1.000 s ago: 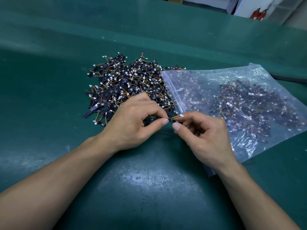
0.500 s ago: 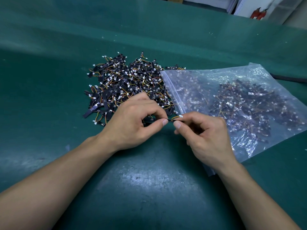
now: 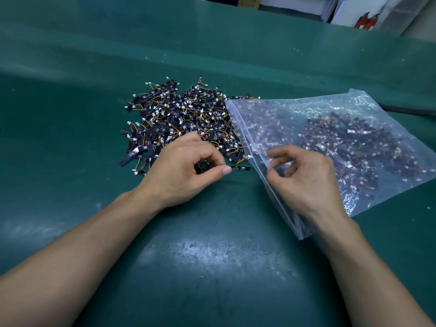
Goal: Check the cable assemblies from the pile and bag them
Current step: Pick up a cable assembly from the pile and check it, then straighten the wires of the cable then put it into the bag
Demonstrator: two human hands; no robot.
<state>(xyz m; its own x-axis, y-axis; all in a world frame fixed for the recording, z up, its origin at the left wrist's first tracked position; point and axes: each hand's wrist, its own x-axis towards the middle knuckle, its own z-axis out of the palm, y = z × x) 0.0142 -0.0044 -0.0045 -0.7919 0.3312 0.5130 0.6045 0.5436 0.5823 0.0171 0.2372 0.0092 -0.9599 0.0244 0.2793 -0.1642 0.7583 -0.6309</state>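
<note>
A pile of cable assemblies [image 3: 179, 119], black strips with orange-yellow wires and white connectors, lies on the green table. My left hand [image 3: 184, 171] pinches one cable assembly [image 3: 243, 168] between thumb and forefinger at the pile's near edge, and its black strip points right toward the bag. A clear zip bag [image 3: 266, 114] lies to the right with many assemblies inside. My right hand [image 3: 306, 180] is over the bag's mouth edge, fingers curled, with thumb and forefinger pinching the plastic there.
The green mat [image 3: 212, 267] covers the whole table and rises in a fold behind the pile. A dark cable [image 3: 405, 110] runs behind the bag at the far right. Red objects [image 3: 365, 20] and white boards stand beyond the table.
My right hand let go of the assembly's end and moved right onto the bag's mouth. My left hand stays in place, still pinching the assembly.
</note>
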